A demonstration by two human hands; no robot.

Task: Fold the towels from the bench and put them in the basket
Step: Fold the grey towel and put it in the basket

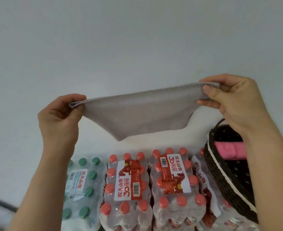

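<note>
Grey and soft-looking, a small cloth towel (137, 114) is hanging in the air between the two hands, doubled over so that two stitched edges are running together along its top; its lower part is sagging to a blunt point above the bottles and is touching nothing beneath it. The left hand (59, 115) is pinching the towel's left top corner between the thumb and curled fingers; the right hand (234, 100) is gripping the right top corner the same way, thumb in front, and is sitting higher than the left, so the top edge is sloping upward to the right.

A dark brown woven basket with a white rim (220, 169) is standing at the right, under the right forearm; a folded pink towel (229, 150) is lying inside it, against the far end. The basket is covering part of a shrink-wrapped pack of red-capped water bottles (202, 179); two more red-capped packs with red and white labels (127, 185) (175, 177) are lying side by side to its left, touching each other; a pack of green-capped bottles (82, 184) is lying just beside them at the far left. A plain pale wall (120, 39) is filling the upper part of the view behind the towel.
</note>
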